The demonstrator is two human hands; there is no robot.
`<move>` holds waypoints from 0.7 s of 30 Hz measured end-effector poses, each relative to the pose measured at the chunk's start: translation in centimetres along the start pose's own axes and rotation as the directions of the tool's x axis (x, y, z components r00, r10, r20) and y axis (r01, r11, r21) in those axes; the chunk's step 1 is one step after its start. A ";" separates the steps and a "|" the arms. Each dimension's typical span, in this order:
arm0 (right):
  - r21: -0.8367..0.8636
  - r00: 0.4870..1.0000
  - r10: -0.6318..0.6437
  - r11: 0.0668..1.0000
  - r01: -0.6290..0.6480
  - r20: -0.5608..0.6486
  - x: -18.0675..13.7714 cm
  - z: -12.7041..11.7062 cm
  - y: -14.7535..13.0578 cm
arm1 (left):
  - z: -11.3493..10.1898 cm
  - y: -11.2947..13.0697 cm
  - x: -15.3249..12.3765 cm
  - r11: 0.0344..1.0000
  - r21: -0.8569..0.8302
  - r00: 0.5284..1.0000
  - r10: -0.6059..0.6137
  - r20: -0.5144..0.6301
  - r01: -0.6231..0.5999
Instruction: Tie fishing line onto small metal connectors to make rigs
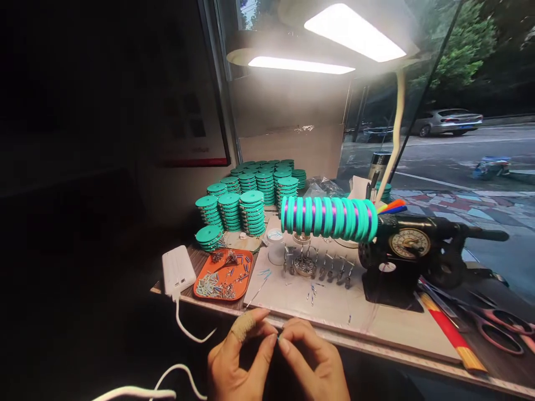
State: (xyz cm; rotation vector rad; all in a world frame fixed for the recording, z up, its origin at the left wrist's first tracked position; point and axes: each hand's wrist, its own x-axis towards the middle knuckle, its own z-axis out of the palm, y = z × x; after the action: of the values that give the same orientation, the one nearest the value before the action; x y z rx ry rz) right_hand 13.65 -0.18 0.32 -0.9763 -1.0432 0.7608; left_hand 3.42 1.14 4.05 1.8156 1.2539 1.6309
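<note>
Head view: looking down on the left grip (238, 356) and the right grip (315, 356), close together at the near edge of the worktop (505, 363). Both pinching, thumb against forefinger, fingertips almost meeting around a tiny blue piece (278, 337), mostly hidden between them and too small to make out further. Wrapped round the left forefinger, beige tape (242, 327).

Directly beyond both grips, a pale board (330, 306) flat on the worktop, dotted with fine metal bits and thin pale-blue slivers. Farther out over the same board, a row of small metal pieces (323, 268) hanging upright, near a round heap of metal parts (305, 267) and a white cup (276, 254).

Beyond and to the left of the left grip, an orange tray (244, 283) with little piles of pale-green, blue and metallic parts; just beside it, a white box (178, 269) with a white cable (188, 333) plugged in. Behind the tray, well away from the grips, stacks of teal discs (251, 214).

Beyond and to the right of the right grip, a black machine (378, 284) with a round dial (408, 243) and a thick row of turquoise rings (328, 217). Farther right, a red-and-yellow stick (453, 334) near scissors (480, 326). High above everything, glowing lamps (355, 33).
</note>
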 end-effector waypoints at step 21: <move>-0.020 0.999 0.012 1.000 -0.013 -0.030 -0.1 0.1 -0.1 | -0.3 -0.2 0.0 1.000 -0.011 0.998 0.029 0.053 -0.029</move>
State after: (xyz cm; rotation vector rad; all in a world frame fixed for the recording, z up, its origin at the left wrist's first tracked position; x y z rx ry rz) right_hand 13.50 -0.27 0.42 -1.0092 -1.0210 0.7448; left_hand 3.08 1.13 3.96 1.8668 1.1992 1.5901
